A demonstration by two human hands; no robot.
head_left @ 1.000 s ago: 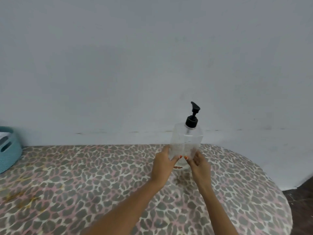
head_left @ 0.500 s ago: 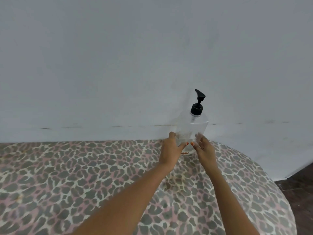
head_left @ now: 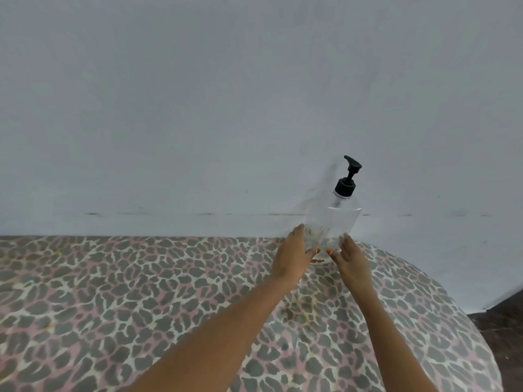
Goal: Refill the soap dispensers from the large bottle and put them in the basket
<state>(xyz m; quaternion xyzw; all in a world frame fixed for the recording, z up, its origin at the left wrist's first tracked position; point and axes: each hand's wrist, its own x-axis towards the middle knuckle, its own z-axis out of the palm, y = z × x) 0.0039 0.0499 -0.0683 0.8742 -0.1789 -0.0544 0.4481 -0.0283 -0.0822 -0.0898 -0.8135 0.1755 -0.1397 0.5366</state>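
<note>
Both hands are wrapped on the lower half of the clear soap dispenser (head_left: 338,219): left hand (head_left: 294,257) curled round one side, right hand (head_left: 351,260) cupped on the other with its thumb on the front, so it's clamped between the two palms. The bottle rises straight up out of the grip, leaning a bit toward the right-hand side, with the black pump (head_left: 345,185) well above the fingers. Its base sits just below the thumbs, and honestly I can't tell if it's resting on the leopard-print tablecloth (head_left: 141,292) or hovering just off it. It looks pretty much empty to me and the pump is on, so my guess is the step in hand is getting it planted and opened for filling. If that were me: set it flat first, keep the left hand low where it is as the anchor, and slide the right hand up to the black collar to twist. Squeeze lightly, thin clear plastic flexes and slips. The wall (head_left: 198,108) is close behind the grip, so mind the pump head. Neither the basket nor the big bottle is in view.
</note>
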